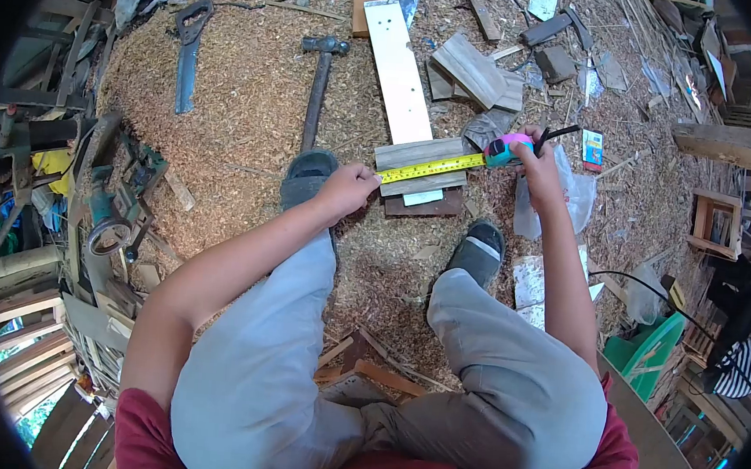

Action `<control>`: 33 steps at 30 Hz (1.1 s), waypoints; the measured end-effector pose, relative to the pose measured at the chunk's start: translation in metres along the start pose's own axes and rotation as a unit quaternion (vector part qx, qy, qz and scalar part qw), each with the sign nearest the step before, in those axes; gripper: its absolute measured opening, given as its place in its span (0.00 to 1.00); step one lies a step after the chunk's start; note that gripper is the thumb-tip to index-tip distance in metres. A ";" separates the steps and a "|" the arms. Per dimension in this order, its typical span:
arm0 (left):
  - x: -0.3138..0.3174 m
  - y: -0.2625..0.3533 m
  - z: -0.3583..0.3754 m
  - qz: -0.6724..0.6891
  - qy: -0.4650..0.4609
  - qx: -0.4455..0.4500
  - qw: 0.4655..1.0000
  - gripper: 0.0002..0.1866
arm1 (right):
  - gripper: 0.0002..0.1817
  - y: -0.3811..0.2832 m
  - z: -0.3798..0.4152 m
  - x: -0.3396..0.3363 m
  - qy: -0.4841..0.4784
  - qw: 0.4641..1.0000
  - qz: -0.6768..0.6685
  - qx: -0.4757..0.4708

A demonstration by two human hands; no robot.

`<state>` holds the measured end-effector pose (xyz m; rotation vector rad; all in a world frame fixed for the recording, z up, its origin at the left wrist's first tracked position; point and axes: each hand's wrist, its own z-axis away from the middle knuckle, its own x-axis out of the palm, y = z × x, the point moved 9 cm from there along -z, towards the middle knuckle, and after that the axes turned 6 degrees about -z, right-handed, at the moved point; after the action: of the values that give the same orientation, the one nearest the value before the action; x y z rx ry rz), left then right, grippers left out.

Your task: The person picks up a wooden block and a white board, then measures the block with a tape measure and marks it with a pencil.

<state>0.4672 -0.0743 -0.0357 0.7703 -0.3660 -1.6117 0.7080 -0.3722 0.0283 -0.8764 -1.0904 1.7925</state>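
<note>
My right hand (535, 163) is closed around a pink and teal tape measure (507, 148) with a black strap. Its yellow blade (434, 168) is drawn out to the left, across a short grey-brown board (423, 153). At the blade's far end, my left hand (349, 188) pinches the tip by the board's left edge. Beneath the board runs a long white plank (397, 73), pointing away from me between my feet. A dark wooden block (426, 206) lies under the plank's near end.
A hammer (318, 89) and a handsaw (188, 57) lie on the wood shavings to the left. Several board offcuts (472, 70) are piled beyond the plank. At upper right lies another hammer-like tool (550, 28). A plastic bag (577, 197) is beside my right forearm.
</note>
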 end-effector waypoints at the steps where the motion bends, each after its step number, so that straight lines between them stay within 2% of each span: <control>1: 0.001 0.001 0.000 -0.001 0.004 0.000 1.000 0.14 | 0.24 0.000 0.001 0.001 -0.001 1.000 0.001 0.003; 9: 0.009 -0.007 -0.014 -0.018 0.044 0.023 0.999 0.11 | 0.25 0.007 0.002 -0.001 -0.022 1.000 0.010 -0.015; 12: -0.008 0.018 -0.001 -0.146 0.193 0.147 0.959 0.18 | 0.23 0.012 -0.003 0.000 -0.045 0.999 0.014 -0.026; 15: -0.002 0.106 0.048 -0.276 0.246 0.356 0.858 0.25 | 0.19 0.018 -0.004 0.008 -0.064 0.997 0.027 -0.014; 16: 0.005 0.108 0.038 -0.290 0.204 0.350 0.867 0.35 | 0.19 0.018 -0.005 0.008 -0.073 0.997 0.015 -0.027; 20: 0.036 0.133 0.033 -0.401 0.177 0.392 0.809 0.57 | 0.20 0.023 0.002 0.009 -0.066 0.998 -0.016 -0.007; 23: 0.061 0.137 0.031 -0.439 0.138 0.385 0.800 0.62 | 0.20 0.027 0.006 0.011 -0.056 0.998 -0.005 0.009; 24: 0.068 0.137 0.033 -0.456 0.157 0.387 0.786 0.67 | 0.19 0.028 0.007 0.012 -0.054 0.998 -0.009 0.013; 27: 0.082 0.137 0.027 -0.454 0.153 0.369 0.797 0.69 | 0.19 0.031 0.008 0.015 -0.063 0.998 -0.023 0.016; 30: 0.085 0.143 0.023 -0.442 0.169 0.351 0.808 0.66 | 0.19 0.035 0.006 0.017 -0.070 0.997 -0.034 0.015; 33: 0.090 0.144 0.005 -0.456 0.147 0.313 0.820 0.60 | 0.20 0.032 0.005 0.018 -0.077 0.996 -0.041 0.012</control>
<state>0.5698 -0.1904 0.0345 1.8907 -0.3136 -2.2254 0.6870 -0.3663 -0.0011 -0.6775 -1.1818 1.8241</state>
